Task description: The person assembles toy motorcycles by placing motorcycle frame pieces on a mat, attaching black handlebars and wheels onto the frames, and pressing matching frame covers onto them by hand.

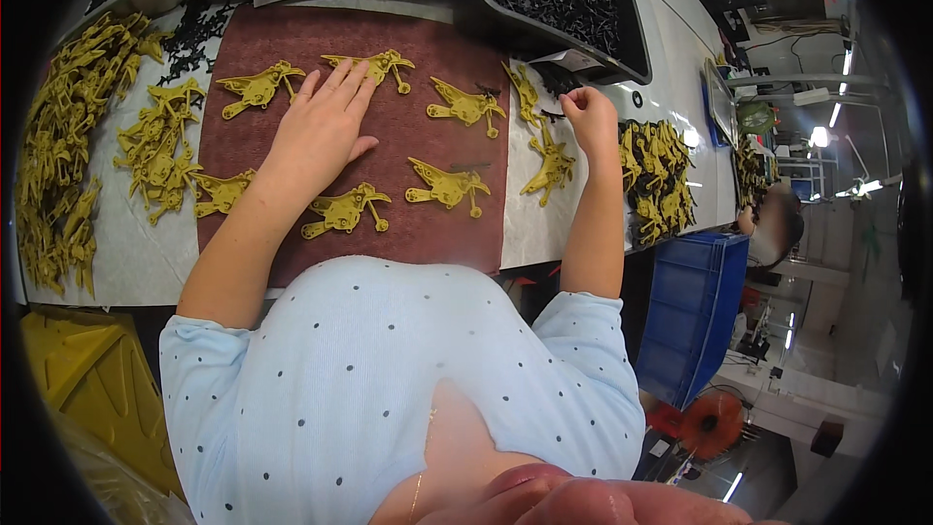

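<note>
Several yellow plastic parts with a pointed end and a small ring on a stem lie spaced out on a dark red mat [398, 141]. My left hand [328, 122] rests flat with its fingers stretched over the far middle yellow part [387, 64]. Beyond the mat's right edge, my right hand [591, 119] is closed in a pinch beside small black pieces [557, 80]; anything between its fingertips is too small to make out. Dark slim pieces lie on or against the two right-hand parts on the mat, one being the yellow part [465, 107]. Near my right wrist lies a loose yellow part [550, 167].
Yellow parts are heaped at the left [73, 126], with a smaller pile [160, 151] beside the mat. A pile of yellow and black parts [659, 175] lies right of my forearm. A dark bin [634, 49] holds many black pieces. A blue crate [690, 306] stands below the table's right edge.
</note>
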Motion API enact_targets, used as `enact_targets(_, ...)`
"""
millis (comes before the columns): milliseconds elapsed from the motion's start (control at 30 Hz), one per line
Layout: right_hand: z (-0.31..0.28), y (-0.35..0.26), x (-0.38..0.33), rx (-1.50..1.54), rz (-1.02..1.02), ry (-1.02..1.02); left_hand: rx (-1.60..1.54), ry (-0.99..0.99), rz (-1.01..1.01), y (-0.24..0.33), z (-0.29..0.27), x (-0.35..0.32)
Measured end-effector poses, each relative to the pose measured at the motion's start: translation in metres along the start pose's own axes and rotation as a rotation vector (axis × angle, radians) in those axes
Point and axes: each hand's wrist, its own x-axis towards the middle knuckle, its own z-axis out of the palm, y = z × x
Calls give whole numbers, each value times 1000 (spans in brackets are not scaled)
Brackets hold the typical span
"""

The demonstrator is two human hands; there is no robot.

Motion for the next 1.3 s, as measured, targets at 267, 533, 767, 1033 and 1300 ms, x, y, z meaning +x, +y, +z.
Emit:
enact_targets(267, -19, -25, -26, 1018, 75, -277, -22, -18, 9, 1, 9, -3)
enact_targets(533, -7, -66, -32, 1176, -1, -437, -57, -30, 7, 1, 12, -4)
enact_targets(767, 23, -131, -27, 938, -104, -526, -93, 31, -25, 1, 19, -8)
enact_targets(1033, 67, -168, -14, 879, -137, -510, -112, 51, -14, 4, 16, -7)
enact_targets(1300, 70, -175, -17, 1066, -67, -571, -103, 61, 7, 6, 24, -9)
